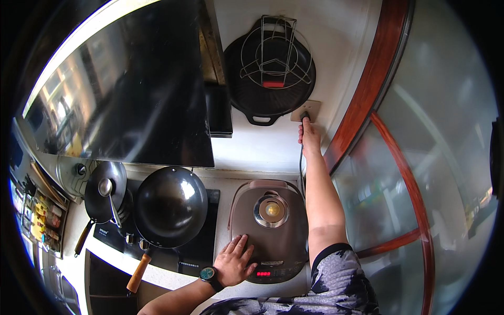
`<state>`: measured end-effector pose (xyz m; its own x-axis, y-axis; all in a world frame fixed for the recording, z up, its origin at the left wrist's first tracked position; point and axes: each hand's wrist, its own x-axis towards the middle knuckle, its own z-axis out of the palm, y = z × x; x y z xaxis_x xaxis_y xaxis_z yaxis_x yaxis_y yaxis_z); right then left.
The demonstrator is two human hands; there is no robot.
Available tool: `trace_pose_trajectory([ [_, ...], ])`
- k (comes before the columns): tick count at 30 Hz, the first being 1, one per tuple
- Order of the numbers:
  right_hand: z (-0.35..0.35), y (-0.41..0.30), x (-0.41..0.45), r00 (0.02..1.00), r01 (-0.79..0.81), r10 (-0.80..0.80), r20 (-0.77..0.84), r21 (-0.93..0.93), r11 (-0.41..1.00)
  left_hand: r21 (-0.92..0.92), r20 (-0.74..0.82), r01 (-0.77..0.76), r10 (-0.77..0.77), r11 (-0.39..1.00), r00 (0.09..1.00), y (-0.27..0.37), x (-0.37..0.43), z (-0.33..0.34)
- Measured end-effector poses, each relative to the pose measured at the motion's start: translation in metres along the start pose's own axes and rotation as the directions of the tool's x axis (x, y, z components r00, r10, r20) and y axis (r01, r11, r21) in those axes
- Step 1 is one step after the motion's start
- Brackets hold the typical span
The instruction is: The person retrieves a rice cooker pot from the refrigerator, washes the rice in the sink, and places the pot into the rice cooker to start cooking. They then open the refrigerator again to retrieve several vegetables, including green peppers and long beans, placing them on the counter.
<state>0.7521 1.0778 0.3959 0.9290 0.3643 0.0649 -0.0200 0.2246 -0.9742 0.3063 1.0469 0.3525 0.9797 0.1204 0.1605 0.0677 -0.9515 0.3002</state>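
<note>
A brown electric rice cooker point(252, 220) stands on the counter before me, its lid down and its red display lit. My left hand point(234, 263) rests with spread fingers on the front left of the lid, a watch point(208, 273) on that wrist. At the end of my outstretched arm, my right hand point(310, 136) grips a black power plug point(304, 115) at the wall socket point(314, 107). The plug sits against the socket's face; its prongs are hidden. From it a dark cord point(301, 165) runs down behind the cooker's right side.
A wok point(171, 208) with a wooden handle sits on the black gas hob point(204, 240). Left of it are a smaller pan point(96, 201) and a ladle point(105, 187). A range hood point(149, 86) overhangs them. A griddle pan point(271, 100) and wire rack point(298, 65) hang near the socket.
</note>
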Motion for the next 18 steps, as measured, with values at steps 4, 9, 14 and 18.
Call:
trace_pose_trajectory([
  [4,-0.007,-0.003,0.003,1.000,0.008,-0.009,-0.014,-0.054,0.998,-0.025,-0.010,-0.009,0.008,1.000,1.000,0.000,0.000,0.001],
  [9,-0.036,-0.017,-0.008,0.961,0.185,-0.270,-0.069,-0.566,0.804,0.052,-0.023,-0.066,0.068,0.996,0.997,-0.005,0.012,0.013],
  [14,-0.065,-0.035,-0.199,0.946,0.213,-0.138,0.295,-0.240,0.947,0.149,-0.041,0.013,-0.007,0.989,0.999,-0.003,0.001,0.006],
  [18,-0.148,0.015,-0.312,0.997,0.072,-0.050,0.054,-0.614,0.786,0.121,-0.008,-0.062,0.063,0.991,0.998,-0.002,0.012,0.009],
])
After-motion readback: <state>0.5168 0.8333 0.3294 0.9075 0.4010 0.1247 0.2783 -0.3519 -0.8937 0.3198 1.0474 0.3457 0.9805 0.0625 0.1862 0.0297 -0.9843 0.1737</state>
